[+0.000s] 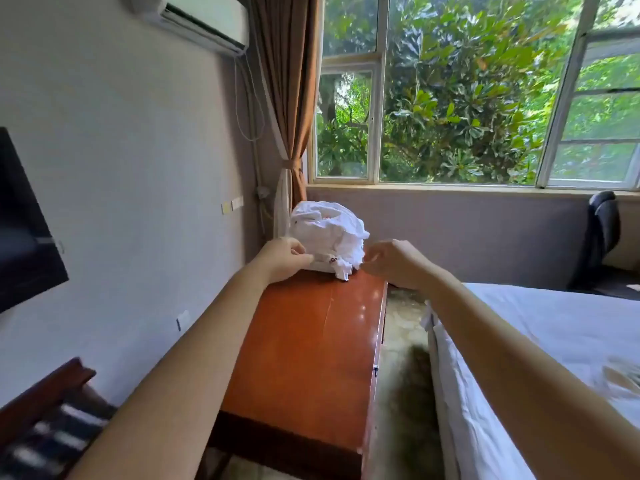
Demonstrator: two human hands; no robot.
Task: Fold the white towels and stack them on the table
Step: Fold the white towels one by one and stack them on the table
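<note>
A crumpled heap of white towels (329, 233) sits at the far end of the glossy brown wooden table (311, 348), near the curtain. My left hand (285, 259) pinches the lower left edge of the heap, fingers curled on the cloth. My right hand (391, 261) reaches the heap's lower right corner with curled fingers; whether it grips the cloth is hidden by the hand itself. Both arms stretch forward over the table.
A bed with a white sheet (554, 341) lies right of the table, with a narrow floor gap between. A wall-mounted black screen (24, 230) is at left, a wooden chair (45, 417) at lower left. A black office chair (602, 233) stands by the window.
</note>
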